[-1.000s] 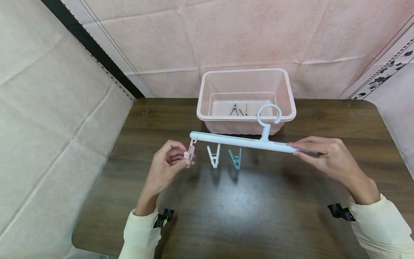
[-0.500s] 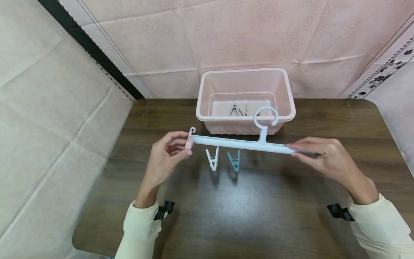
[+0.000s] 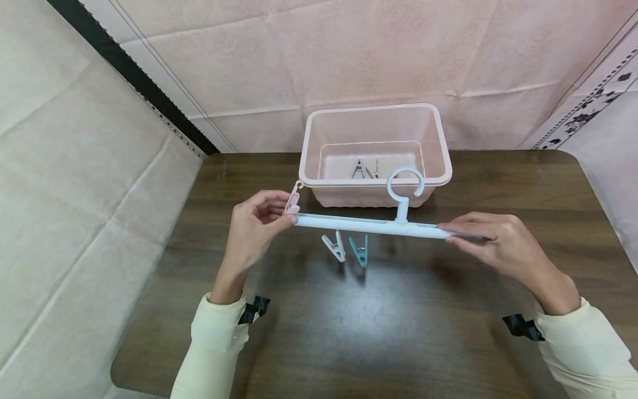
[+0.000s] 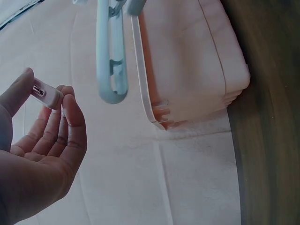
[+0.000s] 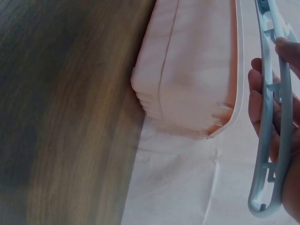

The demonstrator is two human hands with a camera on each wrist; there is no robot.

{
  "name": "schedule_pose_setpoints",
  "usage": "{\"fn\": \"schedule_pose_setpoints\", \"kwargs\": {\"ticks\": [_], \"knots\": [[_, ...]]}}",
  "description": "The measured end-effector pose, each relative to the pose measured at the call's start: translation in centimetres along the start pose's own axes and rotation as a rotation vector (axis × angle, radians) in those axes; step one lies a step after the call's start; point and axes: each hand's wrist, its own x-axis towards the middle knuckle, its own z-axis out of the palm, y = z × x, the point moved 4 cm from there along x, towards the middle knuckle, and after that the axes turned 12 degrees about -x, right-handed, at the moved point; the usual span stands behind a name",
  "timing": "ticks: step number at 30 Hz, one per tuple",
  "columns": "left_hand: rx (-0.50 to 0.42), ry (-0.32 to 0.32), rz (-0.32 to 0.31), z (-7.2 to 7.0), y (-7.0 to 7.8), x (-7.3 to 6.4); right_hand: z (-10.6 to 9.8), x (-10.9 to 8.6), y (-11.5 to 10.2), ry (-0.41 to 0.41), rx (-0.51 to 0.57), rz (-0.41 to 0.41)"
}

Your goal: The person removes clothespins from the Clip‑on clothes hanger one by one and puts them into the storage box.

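My left hand (image 3: 256,221) pinches a pink hook-topped clip (image 3: 292,203) between thumb and fingertips, by the left end of a light blue hanger (image 3: 359,224). In the left wrist view, a gap shows between the pink clip (image 4: 47,94) and the rounded hanger end (image 4: 112,86). My right hand (image 3: 498,244) grips the hanger near its right end, thumb on one side and fingers on the other. A white clip (image 3: 335,247) hangs tilted below the bar, with a teal clip (image 3: 361,252) to its right. The hanger's hook points up, in front of the bin.
A pale pink plastic bin (image 3: 374,195) stands at the back of the dark wooden table (image 3: 349,343). Several small clips (image 3: 359,168) lie inside it. Light patterned cloth (image 3: 239,66) covers the surfaces behind and to the sides.
My left hand has raised the pink clip from below the hanger's left end to just above it. The hanger has shifted slightly left and toward me; the white clip has swung to a tilt.
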Motion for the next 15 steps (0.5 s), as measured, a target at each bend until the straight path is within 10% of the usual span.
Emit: {"fn": "schedule_pose_setpoints", "kwargs": {"ticks": [15], "knots": [[0.089,-0.051,0.032,0.6,1.3,3.6,-0.3,0.0,-0.3,-0.011,-0.006,0.004]]}}
